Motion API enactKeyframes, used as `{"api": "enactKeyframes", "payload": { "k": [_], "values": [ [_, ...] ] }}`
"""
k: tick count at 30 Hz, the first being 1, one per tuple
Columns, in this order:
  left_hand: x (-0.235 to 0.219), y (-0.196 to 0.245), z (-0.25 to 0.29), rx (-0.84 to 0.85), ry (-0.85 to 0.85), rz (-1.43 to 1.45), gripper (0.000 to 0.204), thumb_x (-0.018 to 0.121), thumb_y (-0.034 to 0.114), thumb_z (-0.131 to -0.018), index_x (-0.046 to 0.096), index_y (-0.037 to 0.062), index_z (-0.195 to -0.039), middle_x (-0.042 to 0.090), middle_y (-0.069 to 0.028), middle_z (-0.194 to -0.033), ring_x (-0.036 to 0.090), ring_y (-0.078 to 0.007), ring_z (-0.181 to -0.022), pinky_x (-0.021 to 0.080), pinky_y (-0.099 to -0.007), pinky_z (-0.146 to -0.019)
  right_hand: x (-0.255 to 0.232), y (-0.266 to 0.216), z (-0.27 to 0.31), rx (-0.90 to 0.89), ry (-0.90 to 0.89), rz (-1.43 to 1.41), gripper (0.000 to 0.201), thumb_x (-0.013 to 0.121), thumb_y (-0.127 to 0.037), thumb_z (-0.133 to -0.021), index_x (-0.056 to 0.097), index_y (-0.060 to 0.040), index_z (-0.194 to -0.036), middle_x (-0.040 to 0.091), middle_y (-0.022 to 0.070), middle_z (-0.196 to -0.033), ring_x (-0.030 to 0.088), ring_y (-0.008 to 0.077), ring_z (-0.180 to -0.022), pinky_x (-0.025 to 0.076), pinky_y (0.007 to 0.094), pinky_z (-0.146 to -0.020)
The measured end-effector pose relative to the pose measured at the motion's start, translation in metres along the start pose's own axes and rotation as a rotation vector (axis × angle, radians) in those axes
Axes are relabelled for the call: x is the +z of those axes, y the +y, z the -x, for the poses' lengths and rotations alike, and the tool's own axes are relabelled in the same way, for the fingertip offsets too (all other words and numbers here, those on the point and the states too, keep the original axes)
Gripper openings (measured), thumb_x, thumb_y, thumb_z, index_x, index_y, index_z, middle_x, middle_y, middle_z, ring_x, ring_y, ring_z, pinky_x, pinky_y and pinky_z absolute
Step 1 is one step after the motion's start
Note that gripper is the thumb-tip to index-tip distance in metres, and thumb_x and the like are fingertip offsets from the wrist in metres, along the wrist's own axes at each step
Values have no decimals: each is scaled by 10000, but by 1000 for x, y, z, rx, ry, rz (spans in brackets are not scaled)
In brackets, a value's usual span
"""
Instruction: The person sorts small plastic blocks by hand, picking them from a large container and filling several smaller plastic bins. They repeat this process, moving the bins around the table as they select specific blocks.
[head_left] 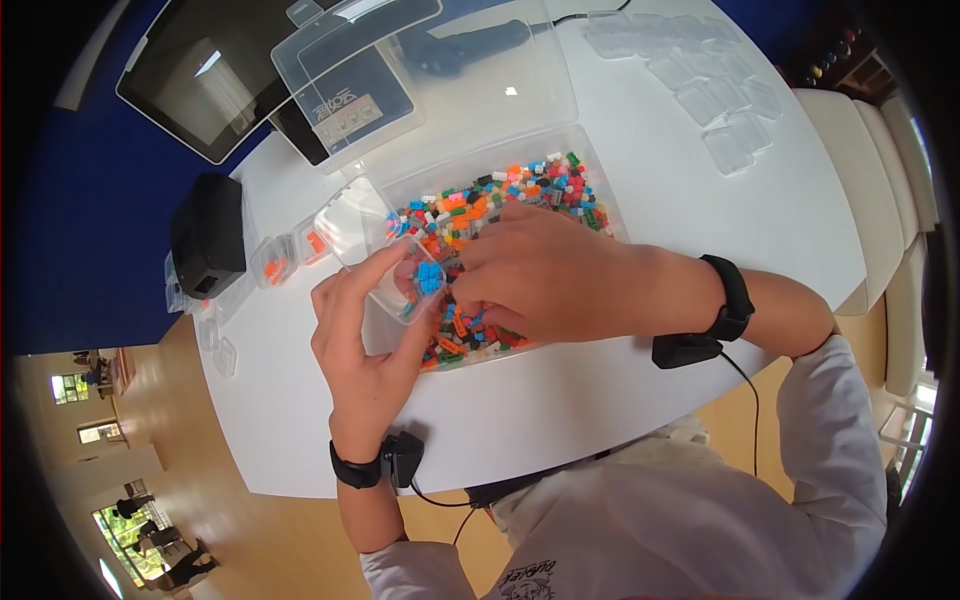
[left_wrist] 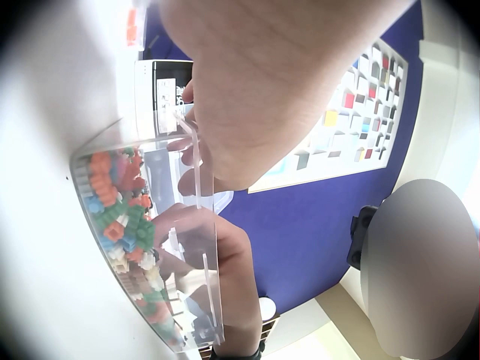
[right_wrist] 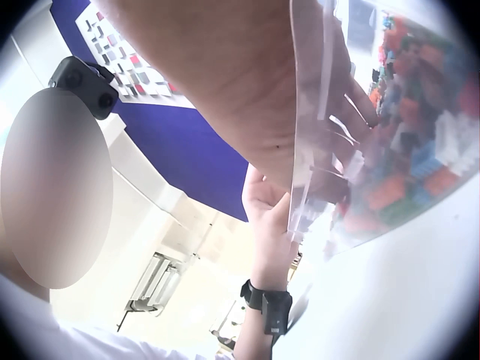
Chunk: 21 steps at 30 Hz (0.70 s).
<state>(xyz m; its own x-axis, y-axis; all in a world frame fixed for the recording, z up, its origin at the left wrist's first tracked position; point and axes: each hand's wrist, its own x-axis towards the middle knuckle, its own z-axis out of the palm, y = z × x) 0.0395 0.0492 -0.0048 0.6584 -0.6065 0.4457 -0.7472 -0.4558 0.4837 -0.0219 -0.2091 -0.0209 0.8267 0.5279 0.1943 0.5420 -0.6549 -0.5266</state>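
In the head view my left hand (head_left: pixel 362 325) grips a small clear plastic box (head_left: pixel 402 300) between thumb and fingers. Several bright blue toy bricks (head_left: pixel 430 279) lie inside it. The box is tilted over the near left part of a large clear bin (head_left: pixel 612 200) full of mixed-colour small bricks (head_left: pixel 470 205). My right hand (head_left: pixel 560 275) reaches into the bin from the right, fingers bent down among the bricks. Through the bin's wall, the right wrist view shows its fingers (right_wrist: pixel 360 105) close to the bricks; I cannot tell whether they pinch one.
Small clear boxes with orange bricks (head_left: pixel 272 262) stand at the left, near a black device (head_left: pixel 208 236). Behind the bin are its raised clear lid (head_left: pixel 500 85), a lidded container (head_left: pixel 350 105) and a monitor (head_left: pixel 215 75). Clear box lids or trays (head_left: pixel 728 145) lie at the back right.
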Motion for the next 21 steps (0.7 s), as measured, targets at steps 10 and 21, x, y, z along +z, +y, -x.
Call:
{"api": "enactKeyframes", "payload": {
  "k": [10,21],
  "values": [
    [-2,-2,2,-18,-11,70,630,935,18,-856,770,100,-1458,842,-75,-1276,758,-251,-1084,484,-398,-1118,-11,-2,-2,-94,251,102,107,816,-107,-919,733,-94,-986,698,57,-919,684,294,-914,511,441,-929],
    [1,-2,0,-36,-16,98,680,931,1,-822,751,94,-1470,840,-75,-1209,746,-244,-1062,498,-388,-1054,-10,-9,-8,-42,384,34,290,832,-185,-997,674,-48,-1197,736,125,-977,735,351,-868,518,471,-872]
  ]
}}
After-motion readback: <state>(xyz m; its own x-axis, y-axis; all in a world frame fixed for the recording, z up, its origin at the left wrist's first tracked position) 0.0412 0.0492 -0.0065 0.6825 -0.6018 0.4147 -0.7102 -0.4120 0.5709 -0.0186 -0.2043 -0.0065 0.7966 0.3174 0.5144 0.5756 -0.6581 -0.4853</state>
